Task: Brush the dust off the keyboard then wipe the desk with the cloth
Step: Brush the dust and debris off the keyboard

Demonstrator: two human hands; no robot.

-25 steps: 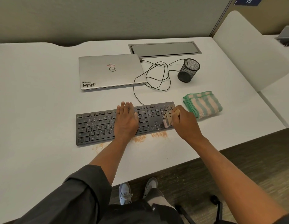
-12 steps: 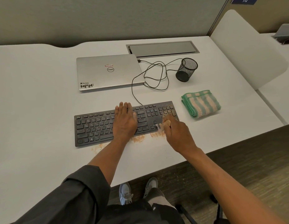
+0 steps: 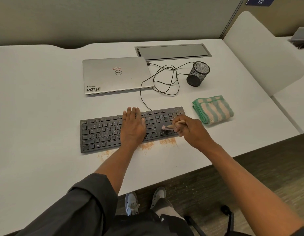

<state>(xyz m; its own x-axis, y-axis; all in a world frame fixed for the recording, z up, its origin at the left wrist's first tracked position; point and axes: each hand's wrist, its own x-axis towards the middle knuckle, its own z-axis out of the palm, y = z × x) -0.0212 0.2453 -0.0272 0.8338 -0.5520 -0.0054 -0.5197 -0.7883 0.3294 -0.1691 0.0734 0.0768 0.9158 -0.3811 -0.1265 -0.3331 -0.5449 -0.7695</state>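
Change: right hand, half a second ago at the near edge, now farther back over the arrow keys; left hand unmoved.
Left hand: flat, fingers straight, pressing mid black flat plastic keyboard.
Right hand: curled round small wooden-handled brush.
Brush: long axis left-right, pale bristles pointing left, touching keys.
Keyboard: long axis left-right on white surface.
Dust: three orange patches along the near edge.
Cloth: one folded green-and-beige striped cloth, right of keyboard.
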